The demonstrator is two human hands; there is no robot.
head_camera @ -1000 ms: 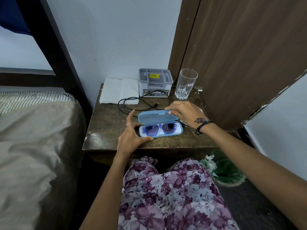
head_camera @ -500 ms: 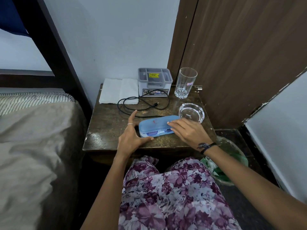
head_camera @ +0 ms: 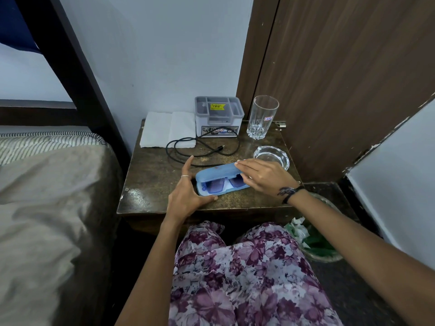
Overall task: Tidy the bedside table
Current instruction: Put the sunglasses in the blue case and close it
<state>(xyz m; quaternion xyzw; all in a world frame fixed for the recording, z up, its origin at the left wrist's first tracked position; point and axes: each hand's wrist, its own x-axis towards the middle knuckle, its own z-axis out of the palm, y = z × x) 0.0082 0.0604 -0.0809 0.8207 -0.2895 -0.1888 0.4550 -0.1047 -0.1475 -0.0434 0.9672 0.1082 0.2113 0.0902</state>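
A light blue glasses case (head_camera: 216, 172) lies near the front edge of the dark wooden bedside table (head_camera: 153, 175). Its lid is tilted partly up, and blue-tinted sunglasses (head_camera: 215, 185) show through the gap. My left hand (head_camera: 186, 196) cups the case's left end, thumb along the front and index finger stretched past the back. My right hand (head_camera: 263, 175) lies over the right half of the lid, fingers on top and thumb at the lid's edge. A black cable (head_camera: 179, 147) sits in loose loops behind the case.
At the back stand a folded white tissue (head_camera: 164, 129), a grey organiser box (head_camera: 219, 116) and an empty drinking glass (head_camera: 262, 118). A glass ashtray (head_camera: 270, 156) sits just behind my right hand. A bed (head_camera: 47, 196) is left, a waste bin (head_camera: 315, 243) lower right.
The lid went from raised to pressed nearly flat, and now stands slightly ajar with the sunglasses showing. My right hand slid from the lid's front onto its right half. My left hand stayed put.
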